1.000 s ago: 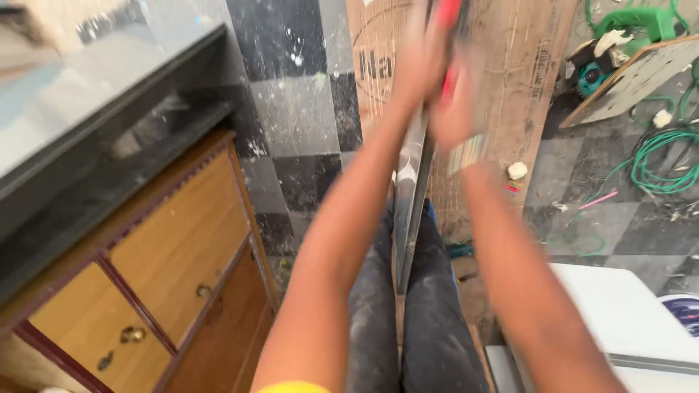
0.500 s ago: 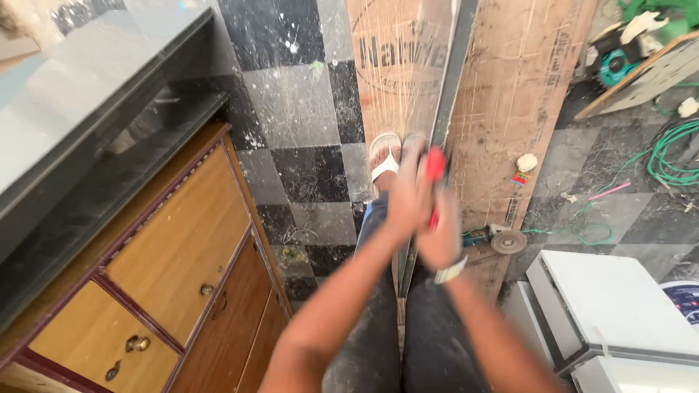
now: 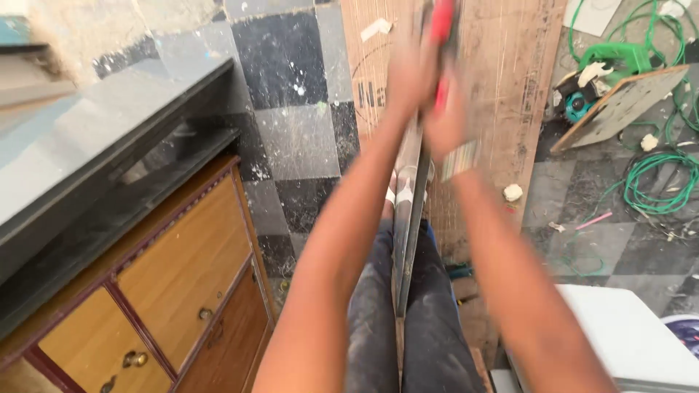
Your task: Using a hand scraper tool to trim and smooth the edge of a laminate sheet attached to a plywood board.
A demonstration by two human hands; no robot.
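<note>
— What lay nearest the camera?

— The person's dark trousers (image 3: 408,320), with a long metal strip (image 3: 408,240) standing on edge between the legs and running away across a plywood sheet (image 3: 502,109) on the checkered floor (image 3: 291,145).

— And the hands?

— Both were stretched out along the strip. The left hand (image 3: 408,76) and right hand (image 3: 445,120) were closed together round a red-handled tool (image 3: 442,29) held against the strip's far part; motion blur hid the tool's working end, so its kind could not be told.

— How far had the work got?

— Judging by the grip and blur, it was mid-stroke. No finished cut or mark showed on the sheet, so most seemed left.

— What stood around?

— A wooden cabinet (image 3: 167,291) under a dark stone counter (image 3: 95,153) on the left, a white box (image 3: 626,342) on the right, and farther off green cable (image 3: 655,182) and a green power tool (image 3: 611,62).
</note>
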